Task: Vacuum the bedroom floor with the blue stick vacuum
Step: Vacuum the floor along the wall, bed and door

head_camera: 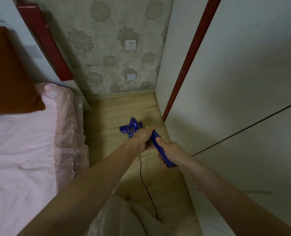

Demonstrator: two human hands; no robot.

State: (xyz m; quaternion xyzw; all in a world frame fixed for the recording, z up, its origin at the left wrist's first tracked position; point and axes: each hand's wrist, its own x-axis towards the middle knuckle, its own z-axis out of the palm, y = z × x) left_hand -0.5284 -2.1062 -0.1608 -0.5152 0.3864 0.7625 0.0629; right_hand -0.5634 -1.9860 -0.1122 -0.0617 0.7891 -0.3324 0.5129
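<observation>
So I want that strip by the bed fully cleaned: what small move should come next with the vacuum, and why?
Probably push the vacuum forward toward the wall. Both the left hand and right hand grip its handle, its head sits on the floor mid-strip between the bed and wardrobe, and bare floor lies ahead.
</observation>
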